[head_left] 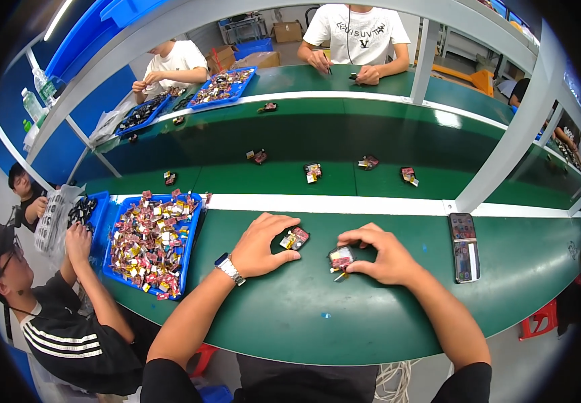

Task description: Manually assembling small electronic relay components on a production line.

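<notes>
My left hand (261, 246), with a metal-banded watch on the wrist, curls thumb and fingers around a small electronic assembly (296, 238). That piece has a black casing with red and silvery parts and sits low over the green bench. To its right, my right hand (385, 258) pinches a similar small electronic assembly (341, 256) between thumb and fingers. A white and yellow tab hangs from its lower edge. The two pieces are apart from each other. Left of my left arm, a blue tray (188, 263) is heaped with many red, yellow and white small parts.
Several like assemblies (312, 173) lie on the green strip beyond the white rail (371, 204). A folding phone (464, 247) lies at right, near a grey post (515, 134). A co-worker (69, 322) sits close at left by another blue tray; two people work across the bench.
</notes>
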`<action>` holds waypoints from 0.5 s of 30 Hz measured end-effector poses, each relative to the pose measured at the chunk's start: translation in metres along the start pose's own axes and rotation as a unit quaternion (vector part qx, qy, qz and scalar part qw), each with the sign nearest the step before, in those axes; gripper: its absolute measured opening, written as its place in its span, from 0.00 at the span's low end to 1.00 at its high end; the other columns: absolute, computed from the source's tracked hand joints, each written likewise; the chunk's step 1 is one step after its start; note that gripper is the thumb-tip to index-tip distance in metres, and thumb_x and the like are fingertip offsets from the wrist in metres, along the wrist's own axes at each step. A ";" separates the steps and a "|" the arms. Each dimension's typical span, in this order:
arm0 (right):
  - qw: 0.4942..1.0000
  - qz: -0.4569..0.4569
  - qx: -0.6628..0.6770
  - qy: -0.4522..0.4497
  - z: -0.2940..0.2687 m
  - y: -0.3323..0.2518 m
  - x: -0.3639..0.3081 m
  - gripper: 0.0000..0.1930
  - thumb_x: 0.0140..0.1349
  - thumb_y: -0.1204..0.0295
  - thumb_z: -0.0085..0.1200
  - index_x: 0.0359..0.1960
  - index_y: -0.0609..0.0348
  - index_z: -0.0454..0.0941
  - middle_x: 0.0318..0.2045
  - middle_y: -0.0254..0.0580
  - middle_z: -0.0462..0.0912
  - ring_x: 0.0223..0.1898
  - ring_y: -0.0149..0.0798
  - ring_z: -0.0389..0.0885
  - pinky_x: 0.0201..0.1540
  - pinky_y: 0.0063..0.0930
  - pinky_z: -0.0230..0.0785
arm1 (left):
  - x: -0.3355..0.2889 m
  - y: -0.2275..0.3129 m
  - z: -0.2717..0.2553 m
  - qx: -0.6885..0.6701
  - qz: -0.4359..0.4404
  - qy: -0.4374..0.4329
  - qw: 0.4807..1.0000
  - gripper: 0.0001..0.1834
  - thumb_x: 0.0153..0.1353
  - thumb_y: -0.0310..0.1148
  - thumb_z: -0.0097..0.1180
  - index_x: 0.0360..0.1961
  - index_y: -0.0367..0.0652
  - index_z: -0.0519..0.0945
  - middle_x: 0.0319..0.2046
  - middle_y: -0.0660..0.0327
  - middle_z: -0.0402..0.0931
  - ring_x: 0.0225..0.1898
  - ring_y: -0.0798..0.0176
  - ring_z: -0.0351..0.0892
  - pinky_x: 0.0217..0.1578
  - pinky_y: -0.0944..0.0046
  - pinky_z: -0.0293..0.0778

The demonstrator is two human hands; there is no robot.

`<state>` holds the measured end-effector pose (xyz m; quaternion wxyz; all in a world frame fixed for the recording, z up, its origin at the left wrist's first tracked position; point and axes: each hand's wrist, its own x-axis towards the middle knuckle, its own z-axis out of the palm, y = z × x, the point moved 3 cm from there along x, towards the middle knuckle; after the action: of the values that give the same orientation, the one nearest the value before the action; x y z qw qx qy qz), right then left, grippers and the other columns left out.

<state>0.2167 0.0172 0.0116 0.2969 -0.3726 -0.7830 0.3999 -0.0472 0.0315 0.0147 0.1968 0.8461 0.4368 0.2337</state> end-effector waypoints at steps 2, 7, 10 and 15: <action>1.000 0.004 0.003 -0.018 0.013 -0.008 0.005 0.29 0.49 0.73 0.70 0.55 0.54 0.77 0.47 0.37 0.82 0.51 0.40 0.76 0.56 0.34 0.70 | -0.003 -0.003 0.001 -0.008 0.001 0.006 1.000 0.31 0.49 0.36 0.70 0.56 0.42 0.77 0.52 0.57 0.78 0.53 0.53 0.73 0.57 0.55 0.69; 0.995 0.004 -0.065 -0.069 0.027 -0.014 0.006 0.30 0.50 0.71 0.69 0.57 0.52 0.75 0.49 0.33 0.81 0.55 0.41 0.72 0.62 0.36 0.62 | -0.002 -0.009 0.003 -0.034 0.013 0.024 0.999 0.30 0.49 0.33 0.69 0.56 0.42 0.77 0.48 0.58 0.81 0.49 0.55 0.75 0.53 0.57 0.71; 0.990 -0.044 -0.098 -0.087 0.020 -0.018 0.007 0.30 0.50 0.71 0.68 0.58 0.53 0.74 0.51 0.36 0.80 0.55 0.43 0.72 0.61 0.38 0.63 | -0.001 -0.009 0.003 -0.063 -0.001 0.028 0.998 0.31 0.48 0.31 0.69 0.56 0.41 0.77 0.48 0.58 0.81 0.45 0.57 0.77 0.49 0.60 0.74; 0.984 0.130 0.072 0.097 0.020 0.003 0.037 0.23 0.61 0.66 0.61 0.55 0.65 0.74 0.43 0.46 0.82 0.39 0.34 0.81 0.44 0.28 0.75 | 0.009 0.014 0.005 -0.145 0.016 0.061 0.987 0.32 0.46 0.26 0.68 0.57 0.39 0.76 0.46 0.55 0.81 0.42 0.59 0.79 0.44 0.63 0.76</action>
<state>0.1822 0.0402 0.0049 0.3430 -0.4857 -0.6644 0.4528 -0.0312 0.0307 0.0198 0.2869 0.7994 0.3961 0.3489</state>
